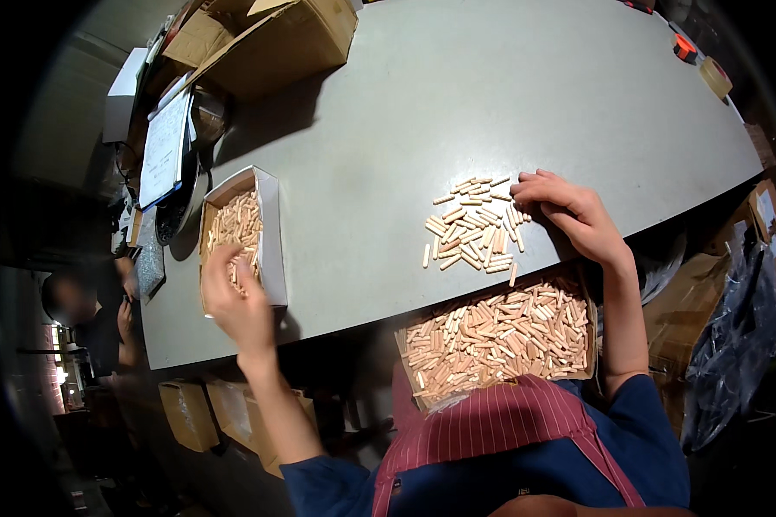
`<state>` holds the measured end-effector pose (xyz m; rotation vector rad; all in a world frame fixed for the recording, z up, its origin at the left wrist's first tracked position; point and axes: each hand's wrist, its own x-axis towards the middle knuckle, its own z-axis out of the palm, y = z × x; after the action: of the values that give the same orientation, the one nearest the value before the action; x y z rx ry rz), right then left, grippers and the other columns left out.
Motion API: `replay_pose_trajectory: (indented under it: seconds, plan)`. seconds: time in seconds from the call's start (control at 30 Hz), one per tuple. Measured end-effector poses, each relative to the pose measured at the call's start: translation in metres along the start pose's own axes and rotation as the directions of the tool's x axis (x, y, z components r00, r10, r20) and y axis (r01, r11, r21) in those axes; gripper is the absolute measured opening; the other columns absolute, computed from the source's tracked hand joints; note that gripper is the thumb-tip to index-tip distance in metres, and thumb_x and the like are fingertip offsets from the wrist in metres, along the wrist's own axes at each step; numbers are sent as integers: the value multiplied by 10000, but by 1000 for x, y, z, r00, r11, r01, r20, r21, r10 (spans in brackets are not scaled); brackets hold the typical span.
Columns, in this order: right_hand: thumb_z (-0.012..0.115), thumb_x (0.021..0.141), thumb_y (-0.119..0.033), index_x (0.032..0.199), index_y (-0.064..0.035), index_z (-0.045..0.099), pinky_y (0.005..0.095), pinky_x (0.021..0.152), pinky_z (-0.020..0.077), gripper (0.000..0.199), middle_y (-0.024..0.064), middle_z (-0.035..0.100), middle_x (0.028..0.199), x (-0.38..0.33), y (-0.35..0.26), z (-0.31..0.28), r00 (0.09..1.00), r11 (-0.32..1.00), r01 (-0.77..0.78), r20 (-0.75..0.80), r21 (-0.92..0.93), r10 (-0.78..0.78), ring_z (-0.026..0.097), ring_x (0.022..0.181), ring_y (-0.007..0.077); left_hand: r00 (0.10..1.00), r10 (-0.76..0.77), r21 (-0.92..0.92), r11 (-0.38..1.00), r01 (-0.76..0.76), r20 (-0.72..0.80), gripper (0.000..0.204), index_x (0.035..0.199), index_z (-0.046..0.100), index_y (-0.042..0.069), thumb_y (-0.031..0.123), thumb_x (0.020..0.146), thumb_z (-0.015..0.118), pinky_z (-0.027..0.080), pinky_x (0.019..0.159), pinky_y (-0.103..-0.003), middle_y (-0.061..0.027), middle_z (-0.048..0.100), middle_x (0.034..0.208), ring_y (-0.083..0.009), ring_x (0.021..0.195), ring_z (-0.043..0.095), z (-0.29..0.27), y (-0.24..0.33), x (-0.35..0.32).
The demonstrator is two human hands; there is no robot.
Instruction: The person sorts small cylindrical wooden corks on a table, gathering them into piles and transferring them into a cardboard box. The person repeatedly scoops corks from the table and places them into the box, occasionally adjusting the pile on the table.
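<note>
Short wooden dowels [466, 233] lie loosely spread on the grey table. My right hand [569, 207] rests at their right edge, palm down, fingers stretched out and touching or just beside the outermost pieces. On the left stands a white cardboard box [272, 233], open at the top and holding many more dowels [235, 220]. Over its near end is my left hand [240, 302], slightly blurred, with thumb and fingers apart and nothing visible between them. Against my apron, below the table edge, a large open carton [591, 336] is filled with the same dowels.
A big brown carton [293, 47] stands at the far left, near a clipboard with papers [165, 142]. Tape rolls [714, 77] lie at the far right corner. Cartons [188, 416] sit below the table; another person [103, 302] is at the left.
</note>
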<state>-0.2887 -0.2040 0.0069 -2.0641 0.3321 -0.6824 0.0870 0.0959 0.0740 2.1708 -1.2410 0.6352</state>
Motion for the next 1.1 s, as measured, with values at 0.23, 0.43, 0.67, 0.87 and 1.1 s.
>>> replay_pose_trajectory:
  seconds: [0.23,0.43,0.67,0.87,1.1]
  plan:
    - [583,866,79,1173,35,728,475,1218,381,342,158,775,1093,-31,-30,4,996,992,-18,91,122,7,707,1206,289,900,227,-507,862,-8,371,321,1339,655,-5,40,1045,534,414,1205,-451,-197,664,1424,-388,1448,547,78,85,-15]
    - [665,968,-96,1270,52,748,371,1045,548,346,153,799,1142,-72,-42,-6,961,830,-275,111,486,254,753,1130,237,818,354,-689,721,70,454,412,1455,600,9,105,1062,520,288,1292,-453,-196,555,1580,-385,1559,404,130,112,11]
    - [649,1028,-116,1269,57,722,353,969,601,306,141,754,1237,-58,-44,0,885,726,-307,-97,615,456,756,1096,226,780,425,-678,735,0,460,466,1502,554,18,111,1046,544,275,1298,-468,-191,524,1611,-392,1575,374,133,124,13]
    - [604,1053,-83,1280,49,702,324,948,603,281,115,740,1211,-34,-20,7,916,783,-236,-137,576,377,736,1072,180,791,398,-620,784,-30,465,501,1501,524,-19,56,1006,548,281,1296,-489,-217,491,1614,-418,1556,374,118,118,-2]
    - [594,1062,-71,1318,52,685,323,976,594,298,112,737,1249,-34,-14,6,920,799,-229,-145,555,364,728,1106,170,805,289,-635,761,136,518,539,1561,506,8,55,1024,488,247,1313,-445,-188,487,1642,-373,1591,351,98,108,-17]
